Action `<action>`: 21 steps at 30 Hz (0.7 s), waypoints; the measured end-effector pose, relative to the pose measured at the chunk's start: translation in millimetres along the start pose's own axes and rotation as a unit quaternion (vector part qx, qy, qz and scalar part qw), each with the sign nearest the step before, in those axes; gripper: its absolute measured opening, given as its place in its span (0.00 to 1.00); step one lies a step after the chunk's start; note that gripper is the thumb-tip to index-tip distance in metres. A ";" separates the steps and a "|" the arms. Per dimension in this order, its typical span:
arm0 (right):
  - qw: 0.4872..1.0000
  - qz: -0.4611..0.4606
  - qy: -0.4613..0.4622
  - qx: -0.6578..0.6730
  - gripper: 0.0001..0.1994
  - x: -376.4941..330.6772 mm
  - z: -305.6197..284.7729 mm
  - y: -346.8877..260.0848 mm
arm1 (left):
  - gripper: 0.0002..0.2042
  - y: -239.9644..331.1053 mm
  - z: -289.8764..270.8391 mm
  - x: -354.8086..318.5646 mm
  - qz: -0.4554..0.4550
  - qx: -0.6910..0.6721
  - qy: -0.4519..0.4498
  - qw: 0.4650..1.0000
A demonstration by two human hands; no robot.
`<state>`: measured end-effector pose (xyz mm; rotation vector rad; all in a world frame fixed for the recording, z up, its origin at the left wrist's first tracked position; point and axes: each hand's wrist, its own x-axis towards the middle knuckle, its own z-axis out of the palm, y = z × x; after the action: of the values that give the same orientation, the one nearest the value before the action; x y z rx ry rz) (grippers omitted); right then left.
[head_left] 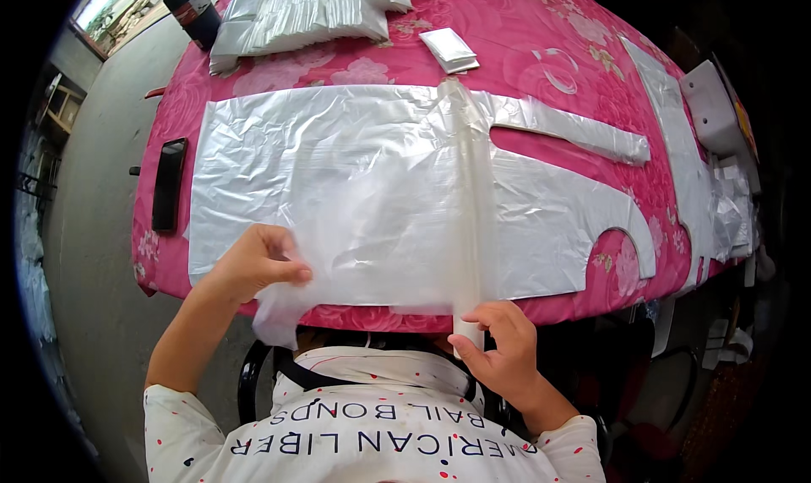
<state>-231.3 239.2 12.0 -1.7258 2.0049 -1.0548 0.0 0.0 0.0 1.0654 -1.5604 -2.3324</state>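
A stack of thin white plastic sheets [245, 179] with cut-out curves and strap-like strips at its right end lies flat across the table before me. Across it, pointing away from me, lies a long tube [466, 204] wound with translucent film. Loose clear film [372, 221] spreads leftward from it over the sheets. At the near edge, my left hand [260, 262] is closed, pinching the film, whose end hangs below my fingers. My right hand [500, 344] is closed around the tube's bare white near end, thumb on one side and fingers on the other.
A pink flowered cloth [372, 318] covers the table. A black phone [170, 186] lies at the left edge. Folded white plastic bundles [312, 14], a dark jar [190, 10] and a small folded packet [449, 51] are at the back. More sheets [672, 137] and a white box [714, 107] stand right.
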 end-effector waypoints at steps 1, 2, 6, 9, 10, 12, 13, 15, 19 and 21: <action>0.999 -0.004 -0.023 0.030 0.19 6.4 -5.1 -5.8 | 0.12 -2.0 25.7 7.8 0.003 -0.020 -0.026 0.999; 0.997 -0.008 -0.045 0.057 0.19 14.2 -9.4 -13.4 | 0.13 -2.3 48.4 13.2 -0.003 -0.019 -0.060 0.998; 0.973 0.020 -0.048 0.226 0.14 49.8 33.9 -46.6 | 0.15 17.6 78.3 7.7 0.050 0.048 -0.155 0.985; 0.945 0.099 -0.087 0.300 0.10 49.9 33.3 -37.3 | 0.16 9.3 75.4 16.3 0.007 -0.015 -0.144 0.989; 0.937 0.110 -0.091 0.320 0.08 50.8 25.9 -34.9 | 0.16 3.3 69.1 17.3 0.017 -0.058 -0.149 0.987; 0.900 0.144 -0.089 0.402 0.06 46.6 16.0 -20.2 | 0.16 1.7 57.6 13.5 0.024 -0.075 -0.119 0.990; 0.879 0.167 -0.069 0.441 0.06 44.6 12.2 -9.8 | 0.16 0.9 54.3 13.8 0.029 -0.084 -0.104 0.991; 0.874 0.186 -0.002 0.449 0.06 40.3 -5.6 17.8 | 0.14 8.4 50.4 13.2 0.010 -0.041 -0.015 0.999; 0.916 0.258 0.103 0.289 0.04 31.2 -74.8 112.5 | 0.12 10.9 3.3 13.6 0.037 0.029 0.039 0.998; 0.915 0.332 0.177 0.145 0.04 21.7 -125.5 158.4 | 0.11 13.1 -13.7 11.4 0.028 0.052 0.079 0.995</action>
<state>-432.5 262.8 -5.1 -0.6409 2.2392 -1.3668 -3.3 -21.7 2.8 1.1821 -1.6446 -2.0950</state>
